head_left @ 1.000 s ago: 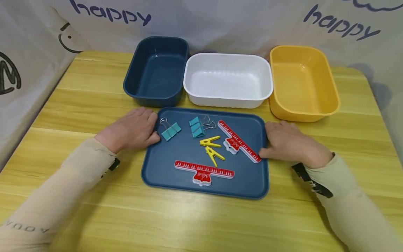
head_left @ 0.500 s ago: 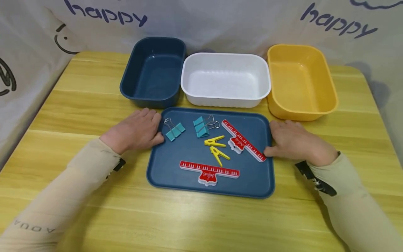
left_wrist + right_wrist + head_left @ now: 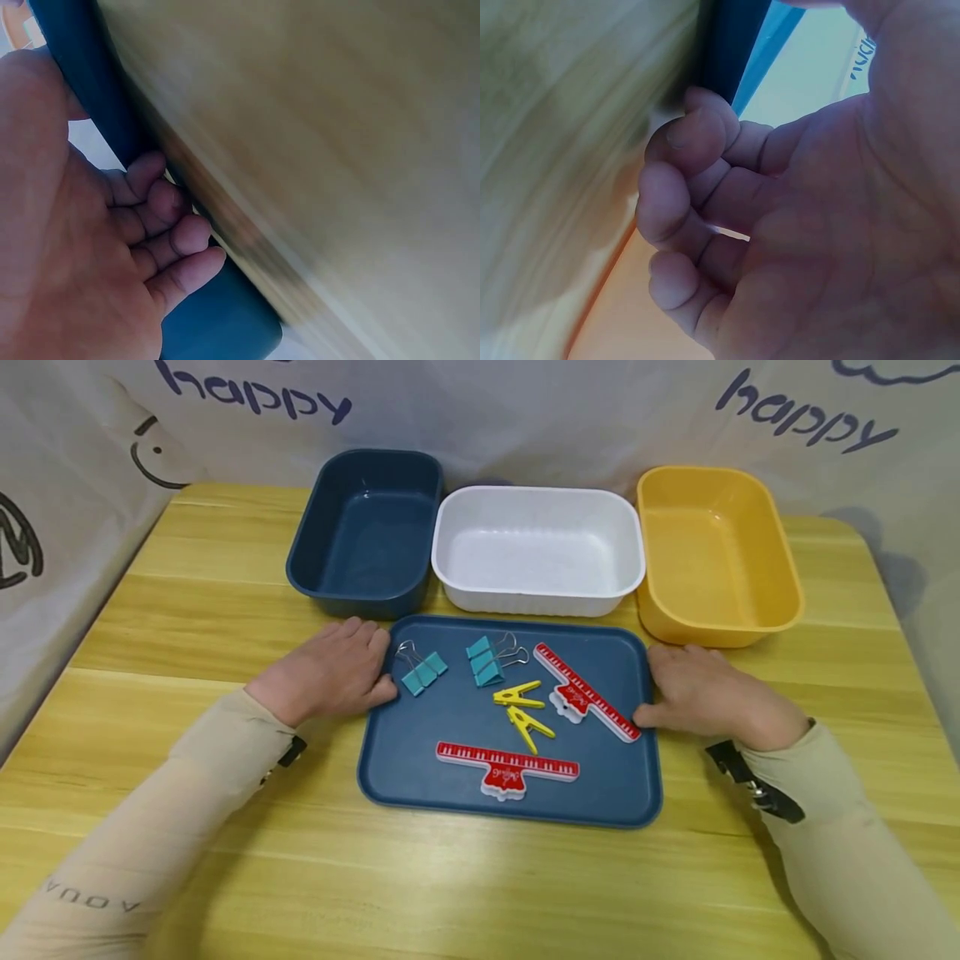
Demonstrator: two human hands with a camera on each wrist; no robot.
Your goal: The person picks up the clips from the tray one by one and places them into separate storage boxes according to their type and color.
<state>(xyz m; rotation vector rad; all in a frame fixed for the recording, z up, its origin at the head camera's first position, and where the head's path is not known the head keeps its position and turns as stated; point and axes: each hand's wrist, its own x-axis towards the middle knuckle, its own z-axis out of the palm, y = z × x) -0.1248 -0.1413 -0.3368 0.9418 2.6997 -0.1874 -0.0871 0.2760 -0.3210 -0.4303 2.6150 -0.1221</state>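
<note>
A dark blue tray (image 3: 405,743) lies on the table between both hands. My left hand (image 3: 333,668) holds its left edge, thumb at the rim and fingers curled, as the left wrist view shows beside the tray's side (image 3: 90,75). On the opposite edge my right hand (image 3: 705,689) grips in the same way, by the tray's wall (image 3: 735,37). Two teal binder clips (image 3: 424,673) sit toward the tray's far left and middle. Near the centre are two small yellow clips (image 3: 517,694). Two long red-and-white clips with a piano-key pattern (image 3: 507,768) lie at the front and right.
Behind the tray stand a dark blue bin (image 3: 300,560), a white bin (image 3: 540,597) and a yellow bin (image 3: 787,585) in a row, with nothing inside them. A white cloth (image 3: 525,418) with writing hangs behind the wooden table (image 3: 480,893).
Both hands have shifted the tray a little to the right, its clips riding along. The view has turned slightly; the bins stay in place on the table.
</note>
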